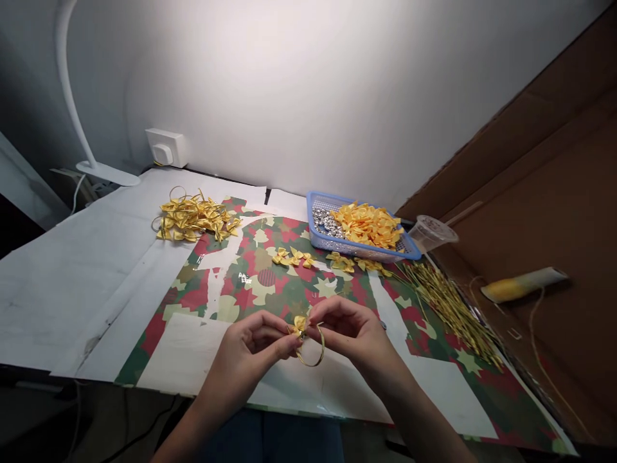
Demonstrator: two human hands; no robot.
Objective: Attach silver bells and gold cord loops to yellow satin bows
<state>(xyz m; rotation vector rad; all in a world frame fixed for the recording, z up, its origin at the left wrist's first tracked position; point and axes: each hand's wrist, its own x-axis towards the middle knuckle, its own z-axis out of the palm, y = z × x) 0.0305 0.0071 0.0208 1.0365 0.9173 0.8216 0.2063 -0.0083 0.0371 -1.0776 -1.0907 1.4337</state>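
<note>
Close to the front of the table, my left hand [253,344] pinches a small gold ribbon bow [299,323] from the left, between thumb and fingers. My right hand [354,329] is closed at the bow's right side, its fingertips pinching the gold cord [315,364]. That cord curves in a loop below the bow. Fingertips partly hide where cord and bow meet. Beyond the hands, a short row of yellow bows [292,258] lies on the patterned sheet, with more bows [340,262] to its right.
A blue basket [315,241] at the back holds yellow bows [369,225] and small silver balls [328,223]. Looped gold bows [197,218] are piled at left. Gold cords [453,312] and a clear plastic cup [431,233] sit right, beside a cardboard wall [554,167]. A lamp [108,173] stands back left.
</note>
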